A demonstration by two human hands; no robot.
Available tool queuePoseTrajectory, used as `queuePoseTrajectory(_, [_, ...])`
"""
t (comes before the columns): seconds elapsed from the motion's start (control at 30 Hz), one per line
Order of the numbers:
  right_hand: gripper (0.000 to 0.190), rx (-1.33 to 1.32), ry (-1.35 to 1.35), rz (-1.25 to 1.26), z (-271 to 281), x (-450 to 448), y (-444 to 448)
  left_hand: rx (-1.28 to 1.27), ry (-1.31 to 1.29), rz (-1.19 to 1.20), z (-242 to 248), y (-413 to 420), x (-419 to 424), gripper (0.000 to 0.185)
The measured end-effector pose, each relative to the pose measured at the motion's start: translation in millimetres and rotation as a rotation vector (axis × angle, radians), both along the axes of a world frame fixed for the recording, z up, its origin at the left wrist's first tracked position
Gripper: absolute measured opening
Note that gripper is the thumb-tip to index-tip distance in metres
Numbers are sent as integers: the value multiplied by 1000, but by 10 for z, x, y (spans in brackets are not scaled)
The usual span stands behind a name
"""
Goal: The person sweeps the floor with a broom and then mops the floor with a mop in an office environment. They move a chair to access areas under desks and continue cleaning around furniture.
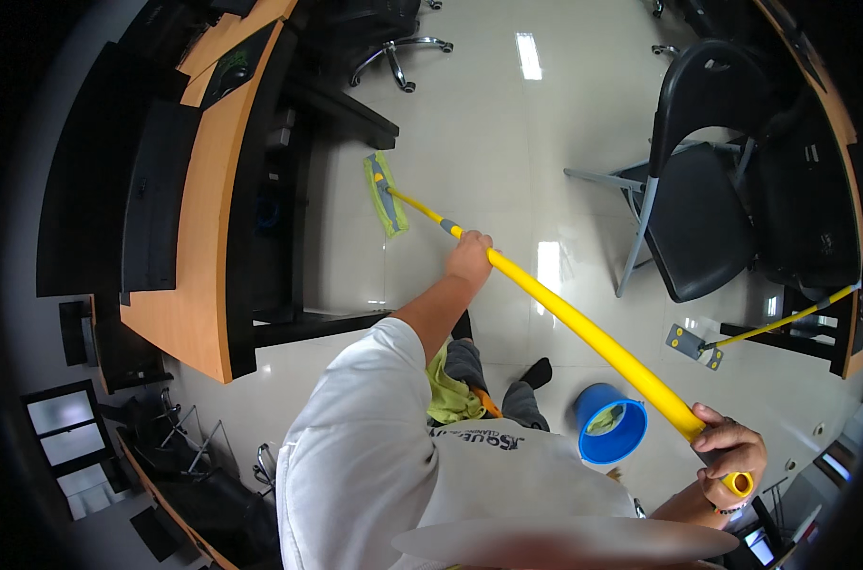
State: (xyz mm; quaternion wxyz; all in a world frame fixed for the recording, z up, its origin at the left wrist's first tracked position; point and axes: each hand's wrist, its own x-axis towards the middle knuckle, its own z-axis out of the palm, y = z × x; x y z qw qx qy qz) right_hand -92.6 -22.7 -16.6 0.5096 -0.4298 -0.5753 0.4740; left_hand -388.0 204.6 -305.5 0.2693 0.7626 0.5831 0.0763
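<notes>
My left hand [470, 258] is wrapped around the yellow handle [581, 317] of a flat mop, just above its grey collar. Near the handle's top end, my right hand [732, 449] grips it with the fingers curled over. The handle slants across the view down to the mop head [384, 194], whose grey plate carries a lime-green microfibre pad. That pad lies flat on the glossy tile floor [474, 157], beside the dark foot of a desk. A green cloth [452, 392] hangs at my waist. To the right of my feet is a blue bucket [613, 424] with a pale green cloth inside.
A wooden-topped desk [203, 235] with black monitors runs along the left. On the right stands a black folding chair [709, 221]. A second flat mop [695, 348], its plate without a pad, leans against the right desk. A wheeled office chair [395, 57] is ahead.
</notes>
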Motion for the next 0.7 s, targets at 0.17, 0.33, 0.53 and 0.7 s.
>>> queuePoseTrajectory(0.17, [16, 15, -75, 16, 399, 67, -178, 1, -77, -78, 218, -129, 255, 20])
queuePoseTrajectory(0.33, [20, 26, -95, -45, 603, 54, -242, 53, -109, -93, 320, -47, 407, 18])
queuePoseTrajectory(0.53, [24, 45, -154, -61, 661, -54, -167, 223, -183, -71, 260, 23, 401, 16])
queuePoseTrajectory(0.7, [24, 93, -130, -41, 517, -285, 57, 303, -268, -115, 66, 429, 310, 12])
